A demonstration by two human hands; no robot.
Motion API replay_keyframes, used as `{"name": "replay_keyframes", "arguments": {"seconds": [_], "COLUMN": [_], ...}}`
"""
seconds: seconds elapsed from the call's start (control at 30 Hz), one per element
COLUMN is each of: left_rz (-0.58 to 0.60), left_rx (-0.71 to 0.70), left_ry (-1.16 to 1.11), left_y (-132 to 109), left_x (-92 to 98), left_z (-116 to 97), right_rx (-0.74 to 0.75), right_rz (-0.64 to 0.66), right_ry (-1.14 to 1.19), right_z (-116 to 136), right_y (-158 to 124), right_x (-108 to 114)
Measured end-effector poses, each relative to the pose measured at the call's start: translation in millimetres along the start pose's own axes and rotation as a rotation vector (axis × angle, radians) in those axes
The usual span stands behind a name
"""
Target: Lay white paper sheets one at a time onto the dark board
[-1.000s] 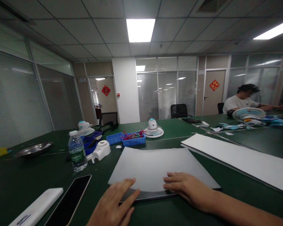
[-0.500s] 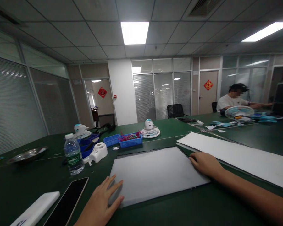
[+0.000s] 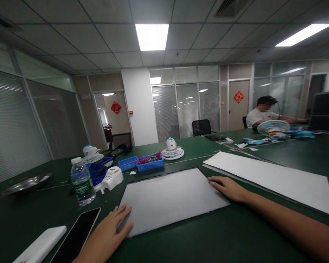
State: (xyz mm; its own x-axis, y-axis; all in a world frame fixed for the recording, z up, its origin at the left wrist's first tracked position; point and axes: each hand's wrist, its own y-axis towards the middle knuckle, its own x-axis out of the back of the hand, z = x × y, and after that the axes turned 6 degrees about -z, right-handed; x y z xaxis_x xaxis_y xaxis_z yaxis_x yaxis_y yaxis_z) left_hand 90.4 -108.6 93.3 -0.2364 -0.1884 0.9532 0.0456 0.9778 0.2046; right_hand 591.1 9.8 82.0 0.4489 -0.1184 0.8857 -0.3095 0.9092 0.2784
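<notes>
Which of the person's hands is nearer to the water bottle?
The left hand. It lies flat on the near left corner of the grey sheet, not far from the water bottle. The right hand rests at the sheet's far right edge, across the sheet.

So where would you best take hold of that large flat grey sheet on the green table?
Probably at two opposite edges, coming from left and right. The large flat grey sheet lies flush on the green table, wide and thin, so nothing offers a grip from above. The left hand rests on its near left corner, the right hand at its right edge.
</notes>
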Motion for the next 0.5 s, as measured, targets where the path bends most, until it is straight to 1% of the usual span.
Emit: {"name": "replay_keyframes", "arguments": {"seconds": [0.13,0.23,0.37,0.43,0.5], "left_rz": [-0.010,-0.026,-0.037,-0.042,-0.046], "left_rx": [0.046,0.074,0.074,0.056,0.042], "left_ry": [-0.015,-0.028,-0.041,-0.042,-0.043], "left_y": [1.9,5.3,11.1,12.6,12.6], "left_x": [5.1,5.2,-1.2,-5.0,-8.1], "left_z": [0.5,3.4,10.2,12.3,13.7], "right_rx": [0.027,-0.006,-0.161,-0.262,-0.335], "right_rz": [-0.004,-0.075,-0.191,-0.208,-0.193], "right_ry": [-0.023,-0.112,-0.280,-0.339,-0.371], "right_z": [-11.3,-32.9,-74.4,-92.3,-103.5], "right_y": [4.3,8.5,8.4,6.0,3.7], "right_x": [7.6,18.4,30.0,30.9,29.2]}}
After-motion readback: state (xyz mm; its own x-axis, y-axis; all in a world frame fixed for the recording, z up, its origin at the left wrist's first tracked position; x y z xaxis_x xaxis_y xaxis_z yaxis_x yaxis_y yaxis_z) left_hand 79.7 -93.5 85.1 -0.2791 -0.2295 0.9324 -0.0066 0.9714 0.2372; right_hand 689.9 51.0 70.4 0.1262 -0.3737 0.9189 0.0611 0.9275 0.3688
